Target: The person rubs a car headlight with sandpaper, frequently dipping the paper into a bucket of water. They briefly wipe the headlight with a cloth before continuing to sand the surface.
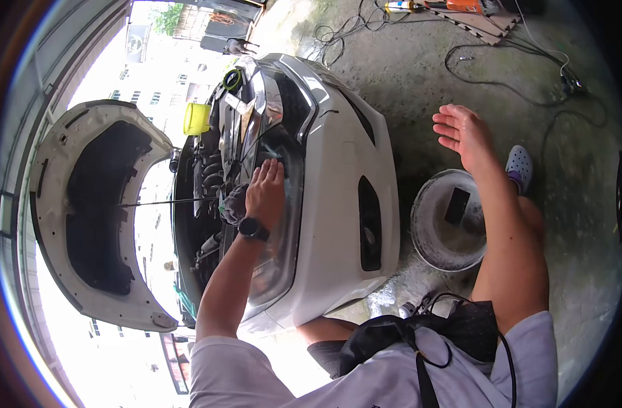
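My left hand point(265, 192), with a dark watch at its wrist, lies flat on the clear headlight point(283, 231) of a white car point(338, 183). Its fingers are stretched out; whatever may be under the palm is hidden. A crumpled grey cloth point(234, 204) sits beside that hand at the edge of the engine bay. In the air above the floor, my right hand point(464, 134) is empty, its fingers slightly apart. Near my right forearm stands a round bucket point(423, 234) with cloudy water and a dark rectangular piece point(457, 207) in it.
The raised hood point(52, 231) rests on a thin prop rod point(161, 202). A yellow container point(196, 119) and a green tape roll point(232, 79) are at the engine bay. Cables point(488, 83) and an orange tool point(471, 7) lie on the concrete floor.
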Available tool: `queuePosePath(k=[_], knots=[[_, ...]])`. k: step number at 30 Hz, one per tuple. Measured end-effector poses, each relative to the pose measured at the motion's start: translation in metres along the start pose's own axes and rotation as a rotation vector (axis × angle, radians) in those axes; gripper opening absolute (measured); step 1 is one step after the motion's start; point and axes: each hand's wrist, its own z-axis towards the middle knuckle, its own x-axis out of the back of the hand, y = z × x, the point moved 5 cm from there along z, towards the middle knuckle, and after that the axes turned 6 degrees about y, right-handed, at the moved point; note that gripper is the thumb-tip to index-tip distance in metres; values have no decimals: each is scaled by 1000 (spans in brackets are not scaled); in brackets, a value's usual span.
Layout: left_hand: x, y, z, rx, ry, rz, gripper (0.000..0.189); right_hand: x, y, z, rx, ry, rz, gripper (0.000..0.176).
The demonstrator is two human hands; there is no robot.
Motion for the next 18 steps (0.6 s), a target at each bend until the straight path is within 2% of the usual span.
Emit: queuePosePath(k=[3, 6, 9, 12, 15, 18], knots=[[27, 23, -37, -29, -45, 63, 45, -2, -6, -4, 17, -4, 10, 30], [22, 28, -87, -5, -36, -23, 47, -1, -9, -2, 20, -16, 14, 30], [16, 23, -70, 25, -27, -23, 48, -3, -7, 8, 12, -35, 11, 31], [16, 14, -12, 73, -18, -9, 50, -5, 2, 8, -4, -33, 7, 31], [3, 8, -9, 90, -15, -6, 51, -6, 8, 4, -8, -22, 2, 31], [9, 26, -62, 83, -19, -7, 49, -7, 1, 0, 6, -15, 7, 30]])
